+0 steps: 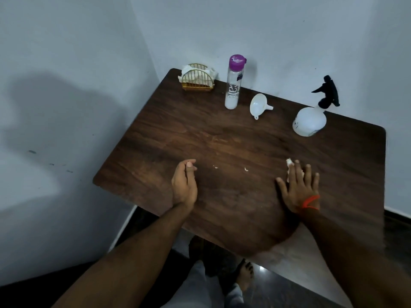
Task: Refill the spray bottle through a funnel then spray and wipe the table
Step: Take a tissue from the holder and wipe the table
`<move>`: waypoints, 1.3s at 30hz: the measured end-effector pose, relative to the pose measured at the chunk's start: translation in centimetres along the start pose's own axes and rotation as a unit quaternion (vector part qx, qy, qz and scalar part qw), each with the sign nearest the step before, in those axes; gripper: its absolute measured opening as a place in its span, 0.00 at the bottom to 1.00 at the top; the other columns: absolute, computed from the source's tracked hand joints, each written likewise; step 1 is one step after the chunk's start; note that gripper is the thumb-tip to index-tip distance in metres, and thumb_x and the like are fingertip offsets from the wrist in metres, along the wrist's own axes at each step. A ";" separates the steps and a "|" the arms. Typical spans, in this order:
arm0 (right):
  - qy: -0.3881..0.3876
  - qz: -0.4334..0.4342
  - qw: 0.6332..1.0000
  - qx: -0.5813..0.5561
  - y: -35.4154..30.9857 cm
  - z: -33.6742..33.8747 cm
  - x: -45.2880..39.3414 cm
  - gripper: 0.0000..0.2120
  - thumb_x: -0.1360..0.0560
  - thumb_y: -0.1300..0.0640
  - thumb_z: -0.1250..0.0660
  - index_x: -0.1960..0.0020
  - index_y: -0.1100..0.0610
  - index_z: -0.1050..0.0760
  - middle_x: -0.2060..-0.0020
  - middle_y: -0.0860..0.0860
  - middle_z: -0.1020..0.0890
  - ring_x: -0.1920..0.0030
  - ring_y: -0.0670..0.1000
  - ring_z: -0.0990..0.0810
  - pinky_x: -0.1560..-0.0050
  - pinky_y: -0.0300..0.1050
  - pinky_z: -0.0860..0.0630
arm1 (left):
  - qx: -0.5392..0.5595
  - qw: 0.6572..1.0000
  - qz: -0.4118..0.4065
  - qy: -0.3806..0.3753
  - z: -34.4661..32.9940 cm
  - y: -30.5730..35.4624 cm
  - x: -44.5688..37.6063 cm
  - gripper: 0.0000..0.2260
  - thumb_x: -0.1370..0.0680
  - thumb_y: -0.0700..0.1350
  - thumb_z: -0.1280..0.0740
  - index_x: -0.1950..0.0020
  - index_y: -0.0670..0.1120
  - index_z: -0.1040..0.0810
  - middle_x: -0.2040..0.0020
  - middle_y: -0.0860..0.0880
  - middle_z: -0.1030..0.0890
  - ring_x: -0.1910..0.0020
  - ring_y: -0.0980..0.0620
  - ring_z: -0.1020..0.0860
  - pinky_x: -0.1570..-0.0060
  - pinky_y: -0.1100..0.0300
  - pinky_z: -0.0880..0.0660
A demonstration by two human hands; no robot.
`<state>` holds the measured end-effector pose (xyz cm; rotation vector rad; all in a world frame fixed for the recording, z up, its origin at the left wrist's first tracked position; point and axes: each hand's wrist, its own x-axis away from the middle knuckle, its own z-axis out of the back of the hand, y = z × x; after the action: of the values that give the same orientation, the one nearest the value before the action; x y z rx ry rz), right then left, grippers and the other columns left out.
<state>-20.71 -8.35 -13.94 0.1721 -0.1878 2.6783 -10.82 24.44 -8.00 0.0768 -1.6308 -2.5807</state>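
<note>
**Tissue pressed flat under the right hand**

The right hand [299,187] lies palm down on the desk [233,138] at about 4 o'clock, fingers spread, pressing a white tissue [288,162] whose edge pokes out past the fingertips. The left hand [184,183] rests on its edge at about 7 o'clock, fingers loosely curled and together, holding nothing. Two white scraps [246,169] lie between the hands. The sprayer [310,120] stands at 2 o'clock with its black trigger head on. The funnel [259,106] lies on its side near 12 o'clock, just beside the capped bottle [233,85]. A wire napkin holder [197,80] sits at 11 o'clock, by the wall.
</note>
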 end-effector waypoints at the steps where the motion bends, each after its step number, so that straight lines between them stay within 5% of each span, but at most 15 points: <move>1: 0.003 -0.019 1.000 -0.003 0.2 -0.1 -0.1 0.38 0.22 0.33 0.58 0.20 0.55 0.51 0.20 0.51 0.48 0.21 0.60 0.52 0.23 0.63 0.56 | 0.001 1.000 0.002 0.001 0.2 0.0 0.1 0.13 0.15 0.51 0.45 0.41 0.51 0.22 0.52 0.53 0.20 0.50 0.54 0.21 0.47 0.50 0.21; 6: 0.019 -0.086 0.993 -0.080 -5.4 -0.9 -0.4 0.45 0.24 0.31 0.58 0.21 0.64 0.49 0.21 0.60 0.46 0.21 0.62 0.52 0.24 0.64 0.52 | 0.001 1.000 0.011 0.012 1.1 -0.7 0.1 0.14 0.16 0.53 0.45 0.41 0.51 0.22 0.52 0.54 0.19 0.50 0.55 0.21 0.48 0.48 0.21; 11: 0.029 0.029 0.996 -0.075 -15.2 -2.7 0.9 0.41 0.22 0.34 0.49 0.23 0.66 0.44 0.23 0.62 0.42 0.22 0.63 0.48 0.23 0.62 0.51 | 0.003 1.000 0.028 0.009 1.9 -0.6 0.0 0.13 0.16 0.52 0.45 0.42 0.53 0.22 0.52 0.54 0.19 0.51 0.55 0.20 0.48 0.51 0.20; 20: 0.010 0.185 0.980 -0.079 -25.1 -4.0 2.4 0.36 0.20 0.37 0.50 0.21 0.61 0.44 0.21 0.56 0.44 0.21 0.61 0.49 0.23 0.61 0.51 | 0.014 0.999 0.014 0.044 4.8 -1.3 -1.6 0.12 0.15 0.49 0.44 0.43 0.51 0.21 0.53 0.51 0.19 0.52 0.55 0.20 0.52 0.58 0.21; 26: -0.007 0.411 0.909 -0.072 -26.8 -5.3 6.4 0.31 0.18 0.42 0.47 0.22 0.60 0.41 0.22 0.54 0.41 0.21 0.58 0.46 0.24 0.62 0.44 | 0.002 0.998 0.032 0.052 5.8 -2.4 -1.6 0.11 0.15 0.49 0.44 0.44 0.53 0.21 0.55 0.51 0.19 0.54 0.53 0.20 0.55 0.63 0.24; 30: 0.018 0.481 0.874 -0.061 -23.9 -5.9 7.2 0.24 0.18 0.50 0.45 0.23 0.56 0.36 0.23 0.50 0.36 0.22 0.56 0.41 0.24 0.59 0.42 | 0.004 0.999 0.033 0.042 5.1 -1.9 -1.3 0.12 0.16 0.51 0.44 0.44 0.54 0.21 0.55 0.51 0.19 0.55 0.53 0.20 0.56 0.63 0.25; 34: 0.029 0.438 0.898 -0.022 -18.3 -4.8 5.7 0.25 0.18 0.51 0.45 0.22 0.54 0.39 0.23 0.49 0.36 0.23 0.57 0.40 0.25 0.61 0.42 | 0.007 0.999 0.021 0.035 4.4 -1.3 -1.6 0.12 0.15 0.50 0.44 0.44 0.52 0.21 0.55 0.51 0.19 0.55 0.52 0.20 0.54 0.57 0.23; 39: -0.007 0.265 0.964 0.019 -9.3 -2.8 2.1 0.26 0.18 0.48 0.52 0.22 0.54 0.39 0.23 0.49 0.36 0.21 0.58 0.49 0.26 0.65 0.42 | 0.007 1.000 0.013 0.000 2.2 0.2 -1.0 0.13 0.15 0.50 0.45 0.43 0.52 0.21 0.55 0.52 0.19 0.54 0.52 0.20 0.54 0.58 0.23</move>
<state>-18.71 1.22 -15.39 0.1718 -0.2097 3.2165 -10.00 26.46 -6.82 0.0560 -1.6381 -2.5516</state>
